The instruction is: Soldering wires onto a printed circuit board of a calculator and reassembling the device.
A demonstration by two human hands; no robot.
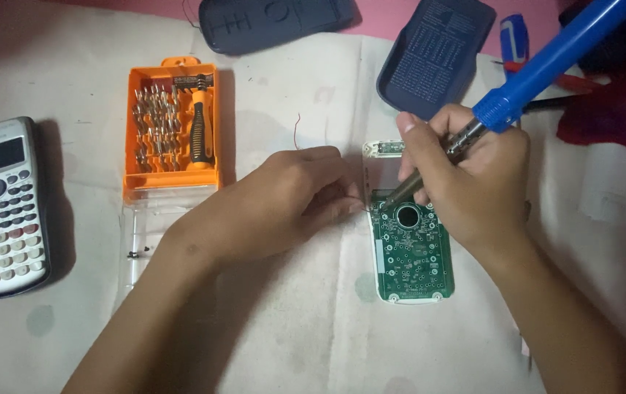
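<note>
Head view: the right hand (473,182) has its grip clamped on a blue-handled soldering iron (539,73), whose tip meets the green circuit board (411,248) at the board's 11 o'clock corner. The left hand (283,204), at the board's 9 o'clock, pinches a thin wire (354,207) toward that same spot. Best to keep the wire steady and the tip on that one pad. An orange screwdriver kit (174,128) and a calculator (2,208) lie on the worktop (313,343) beyond.
</note>
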